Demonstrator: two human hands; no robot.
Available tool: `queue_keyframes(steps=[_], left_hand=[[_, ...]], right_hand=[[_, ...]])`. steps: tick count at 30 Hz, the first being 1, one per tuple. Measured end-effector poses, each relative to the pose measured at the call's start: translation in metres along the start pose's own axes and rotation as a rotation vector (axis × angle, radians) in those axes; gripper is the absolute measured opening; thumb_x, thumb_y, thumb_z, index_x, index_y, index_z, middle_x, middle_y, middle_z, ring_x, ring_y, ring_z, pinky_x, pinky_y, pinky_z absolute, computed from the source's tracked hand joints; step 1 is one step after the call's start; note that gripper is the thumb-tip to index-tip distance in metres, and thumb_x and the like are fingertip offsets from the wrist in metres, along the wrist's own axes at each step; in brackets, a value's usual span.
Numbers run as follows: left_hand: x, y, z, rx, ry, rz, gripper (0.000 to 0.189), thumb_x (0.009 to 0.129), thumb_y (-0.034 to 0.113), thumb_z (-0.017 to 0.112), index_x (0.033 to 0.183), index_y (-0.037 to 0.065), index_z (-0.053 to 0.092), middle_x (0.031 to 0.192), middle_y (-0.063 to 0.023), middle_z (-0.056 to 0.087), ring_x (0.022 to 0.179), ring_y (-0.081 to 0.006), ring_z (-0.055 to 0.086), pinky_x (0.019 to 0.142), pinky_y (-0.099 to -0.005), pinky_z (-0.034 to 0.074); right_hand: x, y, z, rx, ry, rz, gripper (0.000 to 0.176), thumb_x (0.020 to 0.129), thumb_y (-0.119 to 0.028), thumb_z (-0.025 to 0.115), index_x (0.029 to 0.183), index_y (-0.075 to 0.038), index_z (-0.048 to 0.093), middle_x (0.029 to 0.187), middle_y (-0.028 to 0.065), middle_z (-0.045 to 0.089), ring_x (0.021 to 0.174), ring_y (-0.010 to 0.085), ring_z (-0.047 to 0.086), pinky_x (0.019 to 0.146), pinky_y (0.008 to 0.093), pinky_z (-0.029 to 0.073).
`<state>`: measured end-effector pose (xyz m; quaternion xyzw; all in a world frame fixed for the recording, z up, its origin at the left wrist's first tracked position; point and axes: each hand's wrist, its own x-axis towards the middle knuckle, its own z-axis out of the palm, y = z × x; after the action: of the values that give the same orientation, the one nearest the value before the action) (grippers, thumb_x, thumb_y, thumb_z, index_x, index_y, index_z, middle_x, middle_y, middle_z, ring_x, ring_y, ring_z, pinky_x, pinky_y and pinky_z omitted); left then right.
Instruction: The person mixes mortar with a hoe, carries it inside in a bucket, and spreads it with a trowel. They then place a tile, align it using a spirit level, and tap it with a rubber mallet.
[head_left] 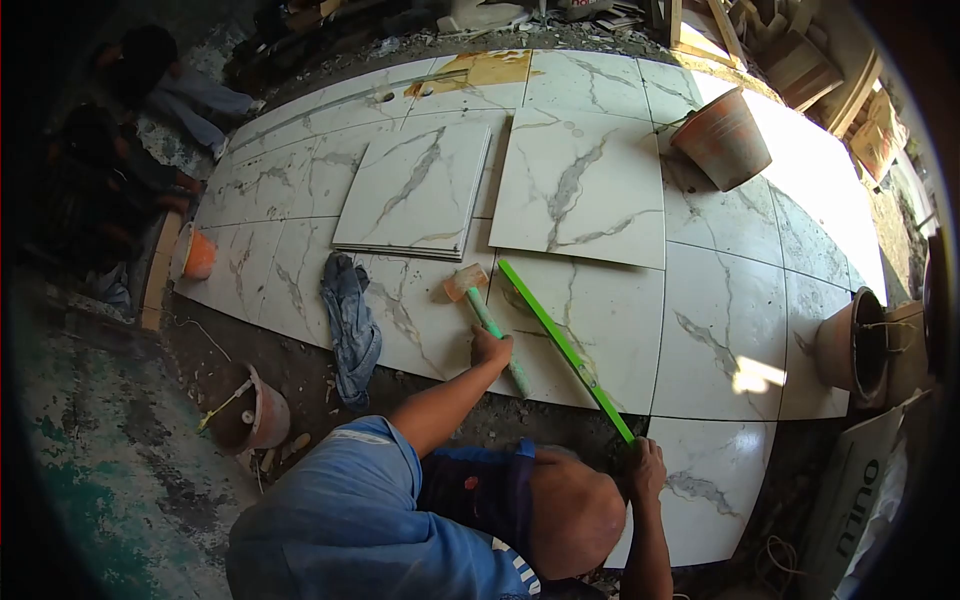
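Observation:
My left hand (490, 347) is wrapped round the green handle of a rubber mallet (466, 284). The mallet's worn orange head rests on or just over the marbled floor tiles. My right hand (645, 468) grips the near end of a long bright green spirit level (565, 350), which slants away to the upper left across a tile. Just beyond the level's far end lies a loose marbled tile (580, 190), with a stack of tiles (412, 190) to its left. A crumpled grey-blue cloth (350, 325) lies left of the mallet.
A tilted bucket (722, 140) stands on the tiles at back right; another bucket (850, 345) is at the right edge. An orange-and-white container (198, 255) and a bucket (262, 415) are at left. People (190, 95) sit at upper left. My bent knee (580, 510) is near the level.

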<state>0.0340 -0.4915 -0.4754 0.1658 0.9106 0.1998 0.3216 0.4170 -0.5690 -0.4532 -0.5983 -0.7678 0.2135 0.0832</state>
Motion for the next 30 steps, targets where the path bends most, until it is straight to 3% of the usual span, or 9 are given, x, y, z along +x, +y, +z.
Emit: queue_keyframes(steps=[4,9,12,15,17,21,23,25,30], left_hand=[[0.027,-0.021,0.009,-0.036,0.198,0.035,0.051,0.082,0.025,0.064,0.116,-0.005,0.040,0.105,-0.0271,0.061,0.093,-0.0411,0.064,0.081,-0.0490,0.053],[0.025,-0.052,-0.057,-0.294,0.309,0.151,0.039,0.083,0.019,0.058,0.108,-0.007,0.044,0.097,-0.0254,0.058,0.085,-0.0412,0.061,0.078,-0.0487,0.049],[0.025,-0.070,-0.092,-0.349,0.351,0.222,0.036,0.084,0.018,0.057,0.107,-0.007,0.045,0.094,-0.0231,0.056,0.085,-0.0377,0.059,0.080,-0.0462,0.046],[0.018,-0.065,-0.103,-0.400,0.350,0.409,0.033,0.088,0.019,0.057,0.106,-0.006,0.045,0.088,-0.0185,0.055,0.082,-0.0314,0.058,0.076,-0.0438,0.045],[-0.020,-0.021,-0.113,-0.578,0.135,0.343,0.028,0.093,0.016,0.054,0.109,-0.003,0.043,0.086,-0.0096,0.051,0.074,-0.0177,0.053,0.065,-0.0355,0.046],[-0.035,0.019,-0.103,-0.597,-0.109,0.595,0.034,0.095,0.016,0.050,0.120,-0.002,0.038,0.085,-0.0073,0.048,0.069,-0.0158,0.050,0.062,-0.0326,0.045],[-0.066,0.051,-0.094,-0.636,-0.209,0.697,0.032,0.094,0.015,0.050,0.119,-0.002,0.038,0.084,-0.0067,0.046,0.067,-0.0149,0.049,0.061,-0.0312,0.044],[-0.079,0.068,-0.084,-0.629,-0.298,0.757,0.034,0.093,0.015,0.051,0.119,-0.002,0.038,0.084,-0.0066,0.047,0.066,-0.0148,0.049,0.061,-0.0305,0.044],[-0.113,0.095,-0.048,-0.609,-0.526,0.802,0.043,0.091,0.017,0.053,0.123,-0.004,0.035,0.083,-0.0067,0.049,0.063,-0.0141,0.047,0.062,-0.0280,0.042]], right_hand=[[0.020,-0.003,0.011,-0.022,0.069,-0.032,0.018,0.083,-0.016,0.059,0.099,-0.009,0.058,0.094,0.0092,0.063,0.091,0.0327,0.061,0.070,0.0444,0.051],[0.054,-0.040,0.026,-0.005,0.077,-0.137,0.018,0.083,-0.015,0.058,0.099,-0.009,0.059,0.098,0.0097,0.063,0.093,0.0322,0.061,0.073,0.0434,0.051],[0.080,-0.070,0.049,0.010,0.049,-0.101,0.019,0.082,-0.014,0.057,0.100,-0.008,0.060,0.101,0.0105,0.063,0.095,0.0317,0.061,0.077,0.0425,0.051],[0.091,-0.100,0.053,-0.054,0.116,-0.067,0.011,0.082,-0.016,0.054,0.091,-0.010,0.056,0.091,0.0078,0.060,0.091,0.0275,0.061,0.072,0.0423,0.049],[0.083,-0.097,0.055,-0.032,0.165,-0.066,0.013,0.081,-0.015,0.053,0.093,-0.011,0.056,0.091,0.0068,0.059,0.093,0.0253,0.061,0.075,0.0408,0.048],[0.044,-0.087,0.049,-0.017,0.184,-0.001,0.016,0.081,-0.017,0.054,0.097,-0.014,0.058,0.090,0.0033,0.059,0.090,0.0207,0.062,0.074,0.0364,0.047],[0.035,-0.087,0.041,0.016,0.169,-0.102,0.015,0.082,-0.018,0.054,0.096,-0.015,0.058,0.090,0.0022,0.059,0.088,0.0200,0.062,0.073,0.0355,0.047],[0.040,-0.091,0.045,0.009,0.224,-0.112,0.014,0.083,-0.020,0.055,0.096,-0.017,0.058,0.089,0.0012,0.059,0.087,0.0192,0.063,0.072,0.0352,0.046],[0.088,-0.138,0.073,0.056,0.077,-0.247,0.009,0.083,-0.025,0.055,0.089,-0.020,0.059,0.084,-0.0012,0.059,0.086,0.0183,0.062,0.076,0.0378,0.045]])
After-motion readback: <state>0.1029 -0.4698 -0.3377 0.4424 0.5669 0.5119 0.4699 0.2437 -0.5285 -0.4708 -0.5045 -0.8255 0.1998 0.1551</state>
